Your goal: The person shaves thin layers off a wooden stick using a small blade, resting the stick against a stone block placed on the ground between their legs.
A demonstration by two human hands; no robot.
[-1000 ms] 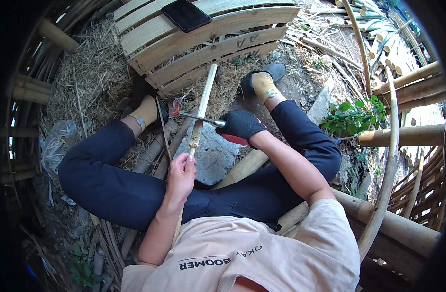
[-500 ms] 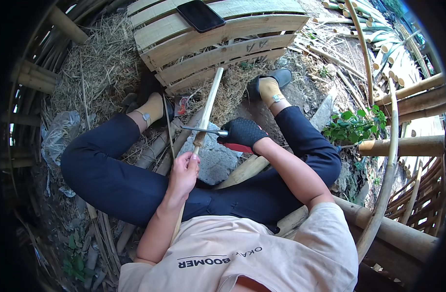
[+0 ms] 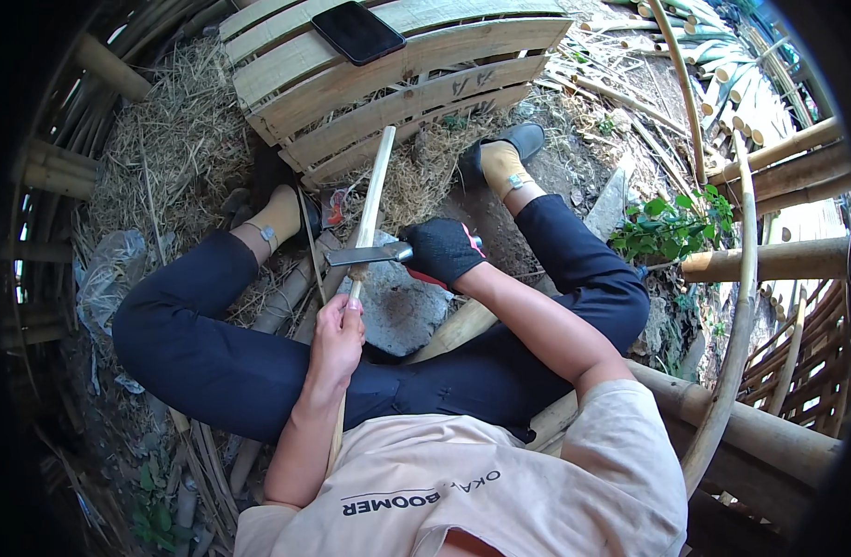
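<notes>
The bare left hand (image 3: 337, 334) clasped a long, pale bamboo strip (image 3: 374, 186), apparently steadying it, while the black-gloved right hand (image 3: 441, 251) gripped a flat grey metal knife (image 3: 370, 253) farther across it.

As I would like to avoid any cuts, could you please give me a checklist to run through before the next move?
1. Right hand gloved and gripping the knife: ok.
2. Left hand gloved: not ok, it is bare.
3. Left hand apart from the blade, holding the bamboo strip nearer the body: ok.
4. Knife crossing the strip: ok.
5. Strip resting on the grey stone: cannot tell.
</notes>
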